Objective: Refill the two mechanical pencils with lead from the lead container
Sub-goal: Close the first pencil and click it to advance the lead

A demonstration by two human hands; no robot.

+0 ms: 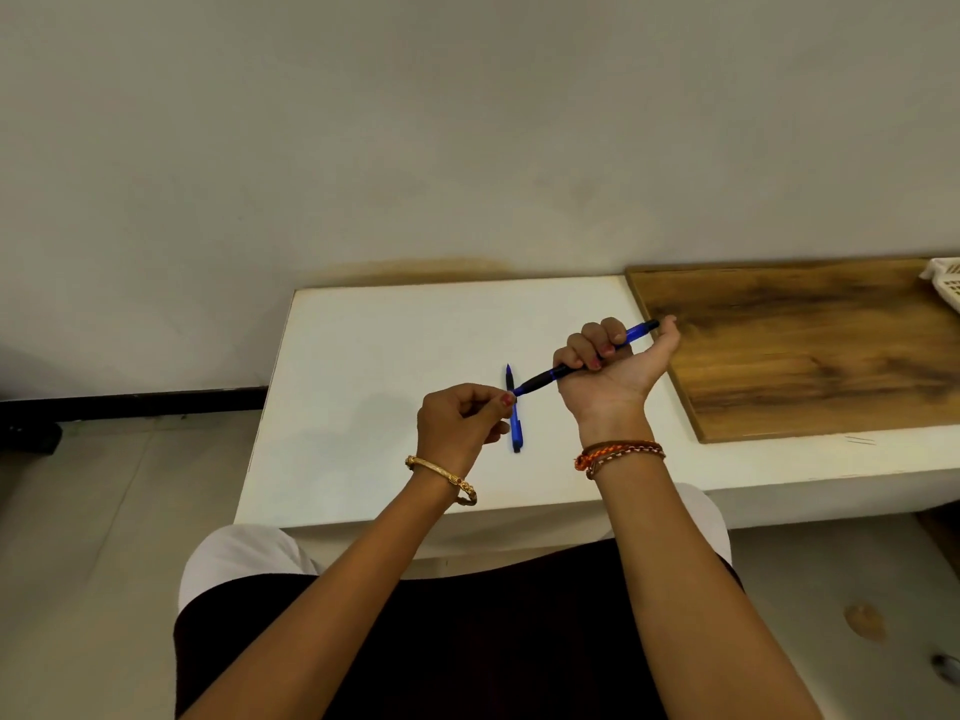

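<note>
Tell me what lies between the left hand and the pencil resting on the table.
Nothing visible. The left hand hovers beside the second pencil on the white table; the pencil held in the right hand crosses above it.

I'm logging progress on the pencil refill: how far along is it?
Nothing looks finished. In hand: the right hand grips one blue pencil while the left hand pinches at its tip. Left: the second pencil lies untouched on the white table. No lead container shows.

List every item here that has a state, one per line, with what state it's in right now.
Held pencil: gripped in right hand, raised off the table, tip toward the left hand.
Second pencil: lying flat on white table, untouched.
Left hand: fingers pinched at held pencil's tip.
</note>
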